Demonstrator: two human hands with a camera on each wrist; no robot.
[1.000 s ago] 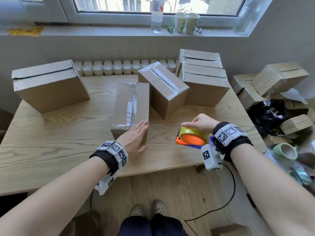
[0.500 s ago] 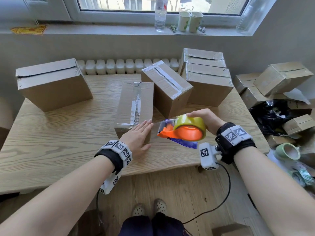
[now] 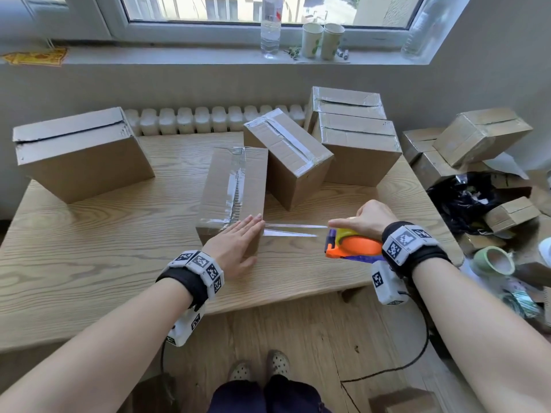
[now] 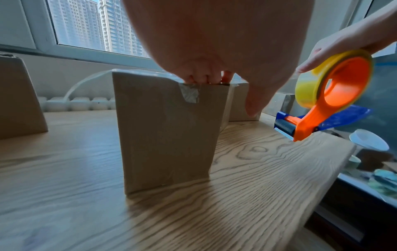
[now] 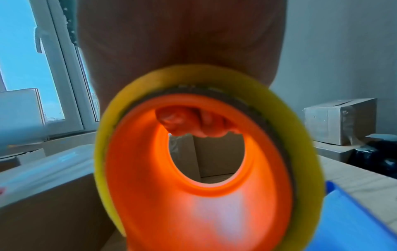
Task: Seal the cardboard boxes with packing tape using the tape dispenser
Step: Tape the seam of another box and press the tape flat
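Observation:
A narrow cardboard box (image 3: 235,186) (image 4: 167,132) stands in the middle of the wooden table (image 3: 89,239), with clear tape along its top seam. My left hand (image 3: 238,242) (image 4: 214,42) lies flat, fingers straight, on the box's near top edge. My right hand (image 3: 366,217) grips the orange tape dispenser (image 3: 351,244) (image 4: 326,95) (image 5: 193,169) with its yellow tape roll, to the right of the box. A strip of clear tape (image 3: 293,229) stretches from the box's near right corner to the dispenser.
Several more cardboard boxes stand on the table: a big one (image 3: 77,153) at far left, a taped one (image 3: 289,162) and a stack (image 3: 354,138) behind. More boxes (image 3: 477,138), a black bag (image 3: 465,198) and tape rolls (image 3: 492,260) lie off the right edge.
My right hand first brought the dispenser up to the box beside my left hand, then pulled it back right and lower, drawing out a strip of tape. My left hand stayed on the box.

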